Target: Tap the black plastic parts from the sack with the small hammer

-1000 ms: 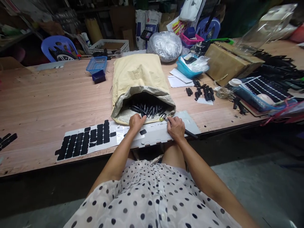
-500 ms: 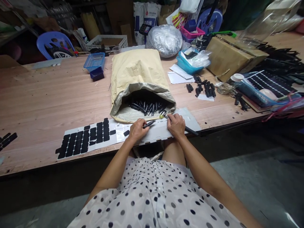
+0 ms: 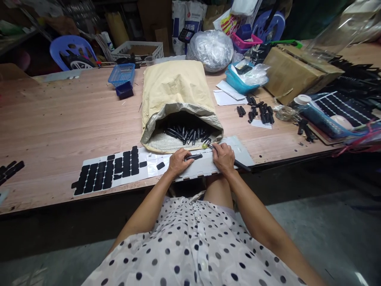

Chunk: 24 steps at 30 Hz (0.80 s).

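Observation:
My left hand (image 3: pixel 179 162) is closed, pinching a slim black piece (image 3: pixel 194 157) that lies nearly level over a grey-white board (image 3: pixel 205 165) at the table's front edge. In my right hand (image 3: pixel 224 157) is a small hammer with a black handle (image 3: pixel 242 165). Its head (image 3: pixel 206 144), metal with a yellow end, points left toward the sack's lip. Just beyond both hands, an open cream sack (image 3: pixel 178 85) lies on its side, mouth toward me, with several black pieces (image 3: pixel 187 134) inside. Left of my left hand, a white sheet (image 3: pixel 151 163) bears rows of black rounded patches (image 3: pixel 97 174).
Blue baskets (image 3: pixel 122 74) stand at the back left of the wooden table (image 3: pixel 74 115). To the right are loose black parts (image 3: pixel 262 111), a turquoise basket (image 3: pixel 242 81), a cardboard box (image 3: pixel 293 73) and a blue tray (image 3: pixel 333 117). A clear plastic bundle (image 3: pixel 210 49) sits behind the sack.
My left hand has shifted slightly right, and the black piece in it now lies flatter, closer to the hammer. My right hand has barely moved. The whole view has shifted a little.

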{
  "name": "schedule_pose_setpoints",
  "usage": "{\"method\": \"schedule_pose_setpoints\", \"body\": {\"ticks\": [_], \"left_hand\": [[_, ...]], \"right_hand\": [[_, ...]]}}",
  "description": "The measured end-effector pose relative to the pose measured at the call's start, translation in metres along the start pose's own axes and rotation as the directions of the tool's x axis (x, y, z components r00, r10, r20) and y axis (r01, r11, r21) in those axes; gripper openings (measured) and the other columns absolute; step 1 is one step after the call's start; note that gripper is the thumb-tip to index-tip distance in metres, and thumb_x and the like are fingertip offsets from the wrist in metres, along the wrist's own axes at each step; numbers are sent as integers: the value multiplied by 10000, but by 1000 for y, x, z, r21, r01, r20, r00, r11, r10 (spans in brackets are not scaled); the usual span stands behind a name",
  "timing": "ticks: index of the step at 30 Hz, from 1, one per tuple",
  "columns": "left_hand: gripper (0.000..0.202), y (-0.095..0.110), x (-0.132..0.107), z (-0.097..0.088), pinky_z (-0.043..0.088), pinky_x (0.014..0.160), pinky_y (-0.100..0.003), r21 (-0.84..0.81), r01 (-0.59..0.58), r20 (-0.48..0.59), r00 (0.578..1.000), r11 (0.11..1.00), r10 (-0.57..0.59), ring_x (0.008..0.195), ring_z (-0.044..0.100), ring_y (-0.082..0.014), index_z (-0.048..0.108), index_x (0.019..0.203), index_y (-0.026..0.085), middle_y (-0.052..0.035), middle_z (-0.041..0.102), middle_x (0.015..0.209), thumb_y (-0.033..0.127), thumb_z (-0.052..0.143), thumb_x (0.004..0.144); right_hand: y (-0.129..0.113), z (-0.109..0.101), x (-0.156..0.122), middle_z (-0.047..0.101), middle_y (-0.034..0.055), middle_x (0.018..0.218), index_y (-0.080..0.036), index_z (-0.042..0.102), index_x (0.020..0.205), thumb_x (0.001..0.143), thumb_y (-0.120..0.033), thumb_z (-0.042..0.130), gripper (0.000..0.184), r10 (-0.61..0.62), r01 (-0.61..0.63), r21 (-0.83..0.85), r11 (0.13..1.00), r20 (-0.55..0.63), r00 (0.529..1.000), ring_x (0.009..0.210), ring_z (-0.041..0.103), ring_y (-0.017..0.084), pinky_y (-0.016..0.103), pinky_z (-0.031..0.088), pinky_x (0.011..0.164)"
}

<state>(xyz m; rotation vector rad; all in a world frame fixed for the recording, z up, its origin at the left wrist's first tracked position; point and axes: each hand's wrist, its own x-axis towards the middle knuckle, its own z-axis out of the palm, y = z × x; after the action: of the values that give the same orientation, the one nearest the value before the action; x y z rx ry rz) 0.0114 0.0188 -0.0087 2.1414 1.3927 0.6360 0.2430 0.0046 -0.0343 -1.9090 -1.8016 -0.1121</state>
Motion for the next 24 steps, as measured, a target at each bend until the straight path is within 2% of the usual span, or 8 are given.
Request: {"method": "schedule_pose_setpoints", "body": {"ticks": [3, 6, 9, 12, 16, 21, 24], "left_hand": [[104, -2, 1, 1, 497, 800, -299, -21, -1, 11, 1000, 1000, 2, 819, 612, -177, 720, 918, 230, -6, 654, 897, 265, 724, 820], [118, -3, 2, 2, 500, 814, -302, -31, 1, 9, 1000, 1000, -1, 845, 618, -183, 732, 937, 235, -6, 650, 891, 274, 723, 826], [119, -3, 2, 4, 502, 808, -300, -42, 9, 3, 1000, 999, -9, 846, 621, -183, 744, 942, 244, -3, 650, 888, 287, 721, 833], [125, -3, 2, 5, 506, 812, -299, -54, 7, -7, 1000, 999, -7, 843, 623, -182, 752, 951, 250, -1, 653, 885, 291, 720, 836], [138, -3, 3, 5, 509, 818, -300, -55, -1, -6, 1000, 998, 0, 856, 628, -184, 757, 959, 251, -2, 655, 888, 285, 731, 828], [135, -4, 4, 7, 508, 828, -298, -56, -7, -10, 1000, 998, 7, 865, 624, -182, 756, 958, 254, -2, 654, 895, 288, 733, 830], [137, -4, 5, 8, 506, 830, -297, -55, -5, -7, 1000, 998, 4, 870, 621, -183, 755, 960, 253, -3, 653, 893, 291, 732, 831]], "right_hand": [[-1, -8, 0, 620, 94, 947, -251, 718, 1154, 956, -268, 486, 305, -2, 4, 88, 996, -23, 1000, 887, 536, 243, 346, 426, 761], [-11, -20, -10, 650, 83, 983, -265, 688, 1243, 996, -296, 429, 359, -38, 49, 225, 973, -52, 998, 904, 600, 228, 343, 494, 806], [-24, -29, -26, 674, 79, 1001, -273, 674, 1285, 1015, -310, 405, 383, -102, 109, 336, 935, -38, 994, 929, 636, 219, 346, 529, 851], [-32, -34, -38, 677, 67, 953, -279, 685, 1279, 1013, -305, 418, 378, -131, 124, 401, 908, -10, 991, 893, 649, 211, 341, 549, 831], [-35, -37, -42, 671, 63, 925, -281, 699, 1266, 1013, -299, 428, 371, -135, 131, 431, 893, -22, 991, 876, 654, 204, 326, 556, 814], [-38, -40, -41, 650, 47, 868, -309, 721, 1242, 1010, -305, 437, 367, -140, 116, 365, 924, 40, 989, 791, 642, 184, 285, 536, 707], [-40, -43, -38, 649, 50, 877, -301, 718, 1255, 1015, -308, 427, 378, -143, 118, 339, 933, 50, 988, 804, 642, 181, 275, 528, 705]]}}
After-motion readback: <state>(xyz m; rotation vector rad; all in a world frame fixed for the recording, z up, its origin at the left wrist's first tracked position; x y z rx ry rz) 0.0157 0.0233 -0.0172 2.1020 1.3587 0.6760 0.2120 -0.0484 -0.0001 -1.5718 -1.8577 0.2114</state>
